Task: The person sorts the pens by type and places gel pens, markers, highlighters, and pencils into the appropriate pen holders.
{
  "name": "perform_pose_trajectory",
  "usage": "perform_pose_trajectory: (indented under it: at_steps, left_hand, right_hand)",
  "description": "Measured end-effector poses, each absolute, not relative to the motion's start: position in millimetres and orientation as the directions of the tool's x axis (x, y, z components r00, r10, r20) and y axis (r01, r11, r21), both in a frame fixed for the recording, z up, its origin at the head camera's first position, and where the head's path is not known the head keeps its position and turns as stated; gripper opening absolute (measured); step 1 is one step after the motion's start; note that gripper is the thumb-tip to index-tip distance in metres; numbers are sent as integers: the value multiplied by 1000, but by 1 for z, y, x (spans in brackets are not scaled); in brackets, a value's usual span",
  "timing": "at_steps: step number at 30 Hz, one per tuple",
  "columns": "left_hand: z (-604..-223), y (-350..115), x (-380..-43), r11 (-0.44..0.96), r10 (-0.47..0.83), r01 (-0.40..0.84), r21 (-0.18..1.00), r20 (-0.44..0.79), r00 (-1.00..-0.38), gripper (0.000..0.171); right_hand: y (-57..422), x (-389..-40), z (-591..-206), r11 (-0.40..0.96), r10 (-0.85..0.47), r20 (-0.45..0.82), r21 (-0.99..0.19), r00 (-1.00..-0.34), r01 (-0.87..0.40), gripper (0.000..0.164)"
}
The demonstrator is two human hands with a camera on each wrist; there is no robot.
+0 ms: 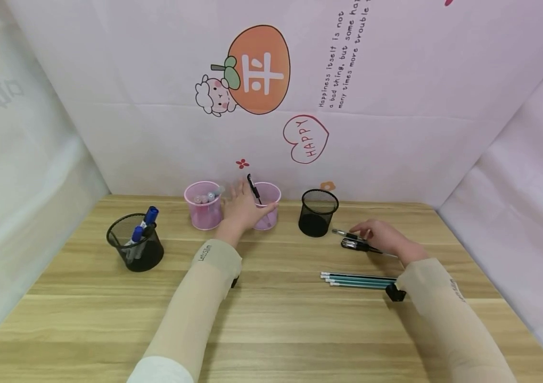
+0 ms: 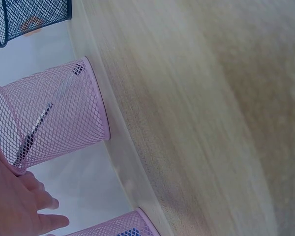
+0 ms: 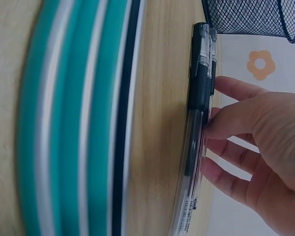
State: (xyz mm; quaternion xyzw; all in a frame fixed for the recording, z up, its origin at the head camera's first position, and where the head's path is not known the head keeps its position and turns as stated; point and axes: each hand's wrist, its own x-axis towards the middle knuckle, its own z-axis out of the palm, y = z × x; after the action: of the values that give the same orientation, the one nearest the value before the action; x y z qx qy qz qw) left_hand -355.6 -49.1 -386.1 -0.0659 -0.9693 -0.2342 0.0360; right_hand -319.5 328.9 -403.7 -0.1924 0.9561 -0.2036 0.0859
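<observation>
The left hand (image 1: 243, 210) spread its fingers at a pink cup (image 2: 76, 118); the right hand (image 1: 383, 236) pinched a black pen (image 1: 346, 233) on the table (image 1: 276, 319), another pen (image 1: 356, 245) alongside, pencils (image 1: 358, 281) and a black cup (image 1: 314, 224) near.

Four mesh cups: one pink cup (image 2: 73, 118) at the left hand (image 1: 243, 210), holding one pen (image 1: 254, 187); a second pink cup (image 1: 205, 219) just left of that hand, with at least three pale pens (image 1: 211, 197); one black cup (image 1: 314, 226) between the hands; another black cup (image 1: 149, 258) farthest left, with two blue-capped markers (image 1: 151, 215) and one black-capped marker (image 1: 149, 230). At the right hand (image 1: 380, 236), at least two black pens (image 3: 199, 93); below it, four pencils (image 1: 353, 281).
</observation>
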Motion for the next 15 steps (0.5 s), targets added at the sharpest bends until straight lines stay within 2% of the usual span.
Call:
perform_pose_trajectory:
  at_steps: [4, 15]
  left_hand:
    - [-386, -49, -356, 875, 110, 145, 461, 102, -989, 122]
    - [-386, -50, -356, 874, 110, 136, 466, 82, -990, 122]
  right_hand:
    - [330, -321, -404, 844, -400, -90, -423, -912, -328, 54]
    - [332, -324, -405, 864, -406, -93, -362, -909, -349, 50]
